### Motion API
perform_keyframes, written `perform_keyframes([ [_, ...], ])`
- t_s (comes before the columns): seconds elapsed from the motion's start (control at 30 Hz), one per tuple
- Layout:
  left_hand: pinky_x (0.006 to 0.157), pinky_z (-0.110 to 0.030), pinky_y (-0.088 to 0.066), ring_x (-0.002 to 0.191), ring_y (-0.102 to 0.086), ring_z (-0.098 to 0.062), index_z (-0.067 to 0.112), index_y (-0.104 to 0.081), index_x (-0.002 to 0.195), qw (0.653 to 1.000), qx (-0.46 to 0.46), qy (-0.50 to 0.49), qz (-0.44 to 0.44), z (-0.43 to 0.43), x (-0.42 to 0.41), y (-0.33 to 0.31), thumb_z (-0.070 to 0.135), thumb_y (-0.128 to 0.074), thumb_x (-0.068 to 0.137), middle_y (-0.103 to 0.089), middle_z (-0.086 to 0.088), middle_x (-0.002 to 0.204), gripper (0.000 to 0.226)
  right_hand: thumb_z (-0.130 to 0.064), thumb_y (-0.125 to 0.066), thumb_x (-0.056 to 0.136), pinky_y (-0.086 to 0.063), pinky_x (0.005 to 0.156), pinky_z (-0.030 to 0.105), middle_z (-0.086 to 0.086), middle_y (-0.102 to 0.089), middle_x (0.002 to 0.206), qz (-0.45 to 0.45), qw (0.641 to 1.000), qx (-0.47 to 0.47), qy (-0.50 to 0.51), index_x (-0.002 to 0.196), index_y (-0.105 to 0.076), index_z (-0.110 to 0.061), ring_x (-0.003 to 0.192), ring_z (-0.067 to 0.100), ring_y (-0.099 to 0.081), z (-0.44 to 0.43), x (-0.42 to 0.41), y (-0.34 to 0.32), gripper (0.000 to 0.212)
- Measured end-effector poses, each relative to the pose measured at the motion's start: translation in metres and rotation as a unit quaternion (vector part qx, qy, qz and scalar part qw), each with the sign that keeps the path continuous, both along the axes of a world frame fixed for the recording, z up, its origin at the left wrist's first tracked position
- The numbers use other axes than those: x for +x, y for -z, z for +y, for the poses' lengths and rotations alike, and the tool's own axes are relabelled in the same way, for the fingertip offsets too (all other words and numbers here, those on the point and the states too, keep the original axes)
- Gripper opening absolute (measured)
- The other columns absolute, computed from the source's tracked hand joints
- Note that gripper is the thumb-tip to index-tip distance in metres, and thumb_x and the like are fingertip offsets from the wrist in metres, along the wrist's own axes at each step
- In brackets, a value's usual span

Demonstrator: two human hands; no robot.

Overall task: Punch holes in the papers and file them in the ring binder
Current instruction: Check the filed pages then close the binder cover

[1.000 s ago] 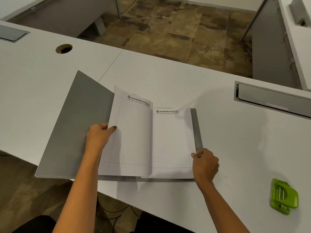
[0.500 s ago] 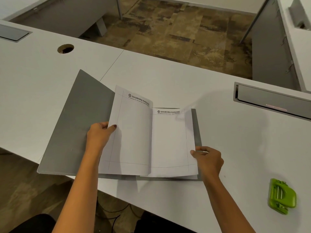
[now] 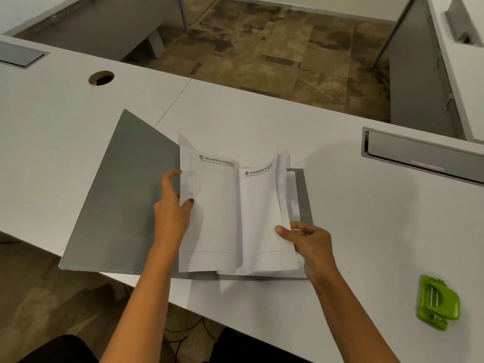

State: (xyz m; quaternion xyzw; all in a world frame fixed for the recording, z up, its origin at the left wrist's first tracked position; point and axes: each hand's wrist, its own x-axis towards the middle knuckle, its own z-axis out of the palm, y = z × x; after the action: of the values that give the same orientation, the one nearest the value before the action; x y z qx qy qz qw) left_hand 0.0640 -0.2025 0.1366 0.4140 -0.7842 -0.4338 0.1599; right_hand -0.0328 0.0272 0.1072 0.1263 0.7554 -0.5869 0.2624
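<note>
Left hand [image 3: 171, 213] pinches the left pages [image 3: 209, 218], right hand [image 3: 311, 244] pinches the lifted sheets [image 3: 264, 205]. Yank those and they could crease or tear

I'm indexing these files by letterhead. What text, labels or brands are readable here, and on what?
"SHUBHRA RANJAN": header of the left sheet.
"SHUBHRA RANJA": header of the right sheet, its end lost in the curl.
Small line under each header: too small to read.
Red label on the grey cable flap: blurred.
Green hole punch: no readable text.
</note>
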Motion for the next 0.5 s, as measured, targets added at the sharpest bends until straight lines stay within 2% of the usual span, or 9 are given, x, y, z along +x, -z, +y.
perform_keyframes([
  [0.1, 0.068, 0.005, -0.034, 0.092, -0.054, -0.009, 0.018, -0.066, 0.109, 0.998, -0.049, 0.036, -0.025, 0.006, -0.003, 0.003, 0.001, -0.053, 0.091, -0.063, 0.002, 0.113, 0.028, -0.018, -0.083, 0.067, -0.048, 0.061, 0.018, -0.001, -0.066, 0.074, -0.005, 0.998, -0.047, -0.043, 0.082, -0.066, -0.018, 0.075, 0.015, -0.064, -0.013, 0.005, -0.015, 0.023],
  [0.17, 0.066, 0.01, -0.03, 0.08, -0.053, 0.0, 0.015, -0.072, 0.103, 0.998, -0.048, 0.037, -0.03, 0.013, -0.006, 0.001, 0.007, -0.058, 0.09, -0.067, 0.001, 0.115, 0.02, -0.019, -0.083, 0.066, -0.046, 0.059, 0.016, -0.003, -0.061, 0.067, -0.008, 0.996, -0.06, -0.072, 0.087, -0.067, -0.014, 0.068, 0.012, -0.06, -0.024, 0.01, -0.021, 0.027],
  [0.2, 0.065, 0.01, -0.03, 0.074, -0.052, 0.003, 0.014, -0.072, 0.103, 0.998, -0.041, 0.032, -0.028, 0.016, -0.007, -0.002, 0.013, -0.061, 0.09, -0.068, 0.0, 0.114, 0.018, -0.02, -0.083, 0.066, -0.045, 0.057, 0.015, -0.004, -0.061, 0.066, -0.01, 0.994, -0.061, -0.087, 0.087, -0.068, -0.014, 0.067, 0.012, -0.06, -0.03, 0.013, -0.024, 0.027],
  [0.27, 0.063, 0.006, -0.034, 0.077, -0.052, 0.003, 0.013, -0.073, 0.101, 0.999, -0.021, 0.02, -0.024, 0.024, -0.011, -0.007, 0.028, -0.064, 0.087, -0.07, 0.003, 0.106, 0.022, -0.021, -0.084, 0.064, -0.045, 0.051, 0.014, -0.004, -0.063, 0.067, -0.01, 0.991, -0.07, -0.111, 0.082, -0.067, -0.017, 0.066, 0.01, -0.061, -0.041, 0.019, -0.027, 0.025],
  [0.3, 0.062, 0.002, -0.035, 0.079, -0.055, 0.001, 0.012, -0.074, 0.099, 1.0, -0.005, 0.014, -0.025, 0.028, -0.014, -0.009, 0.036, -0.064, 0.086, -0.07, 0.004, 0.1, 0.029, -0.022, -0.085, 0.063, -0.046, 0.053, 0.014, -0.003, -0.063, 0.067, -0.007, 0.99, -0.078, -0.12, 0.082, -0.068, -0.017, 0.066, 0.011, -0.062, -0.047, 0.022, -0.027, 0.026],
  [0.37, 0.061, -0.006, -0.037, 0.071, -0.06, -0.004, 0.011, -0.074, 0.091, 0.999, 0.022, 0.002, -0.027, 0.034, -0.018, -0.015, 0.047, -0.062, 0.084, -0.069, 0.005, 0.085, 0.039, -0.024, -0.085, 0.062, -0.046, 0.06, 0.018, -0.004, -0.061, 0.065, -0.001, 0.987, -0.081, -0.138, 0.084, -0.068, -0.016, 0.066, 0.012, -0.06, -0.056, 0.026, -0.025, 0.029],
  [0.43, 0.058, -0.011, -0.038, 0.061, -0.056, -0.002, 0.013, -0.072, 0.079, 0.999, 0.029, 0.001, -0.032, 0.039, -0.022, -0.019, 0.047, -0.064, 0.082, -0.063, 0.01, 0.069, 0.035, -0.026, -0.083, 0.065, -0.046, 0.063, 0.019, -0.007, -0.056, 0.061, 0.013, 0.986, -0.071, -0.152, 0.086, -0.067, -0.017, 0.063, 0.011, -0.056, -0.061, 0.029, -0.024, 0.028],
  [0.5, 0.055, -0.009, -0.035, 0.057, -0.052, 0.0, 0.011, -0.071, 0.078, 0.999, 0.016, 0.0, -0.041, 0.041, -0.023, -0.019, 0.038, -0.066, 0.083, -0.058, 0.01, 0.068, 0.028, -0.028, -0.081, 0.068, -0.047, 0.065, 0.019, -0.007, -0.055, 0.062, 0.026, 0.985, -0.064, -0.16, 0.086, -0.066, -0.017, 0.064, 0.011, -0.055, -0.063, 0.03, -0.023, 0.026],
])
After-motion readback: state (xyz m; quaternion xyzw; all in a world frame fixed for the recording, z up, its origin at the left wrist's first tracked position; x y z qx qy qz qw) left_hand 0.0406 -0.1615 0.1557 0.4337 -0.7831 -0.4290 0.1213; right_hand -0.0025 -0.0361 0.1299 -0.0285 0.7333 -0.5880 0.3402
